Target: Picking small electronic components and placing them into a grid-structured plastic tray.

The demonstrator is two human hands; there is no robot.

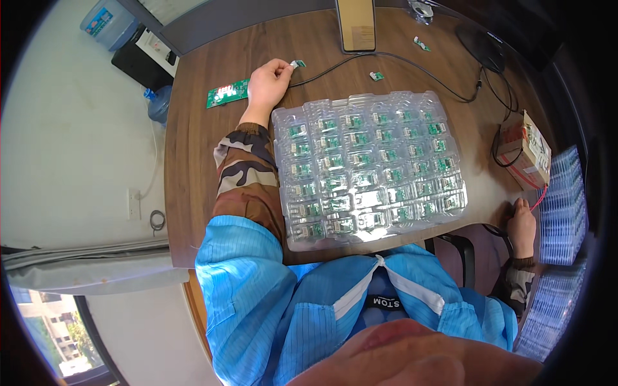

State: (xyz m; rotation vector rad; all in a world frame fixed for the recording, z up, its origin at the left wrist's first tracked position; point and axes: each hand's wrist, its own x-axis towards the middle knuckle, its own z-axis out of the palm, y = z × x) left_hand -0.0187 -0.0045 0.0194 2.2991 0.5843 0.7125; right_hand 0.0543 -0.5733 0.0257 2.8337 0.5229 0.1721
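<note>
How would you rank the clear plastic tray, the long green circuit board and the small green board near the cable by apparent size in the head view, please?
1. Clear plastic tray
2. Long green circuit board
3. Small green board

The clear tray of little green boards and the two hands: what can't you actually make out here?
Head view only:
- Left hand: pinches a small connector on a black cable; too small to see details.
- Right hand: at the table edge beside stacked clear trays; what its fingers touch is hidden.
- Clear tray: glare blurs the front pockets.
- Upright panel: cut off by the top edge.
</note>
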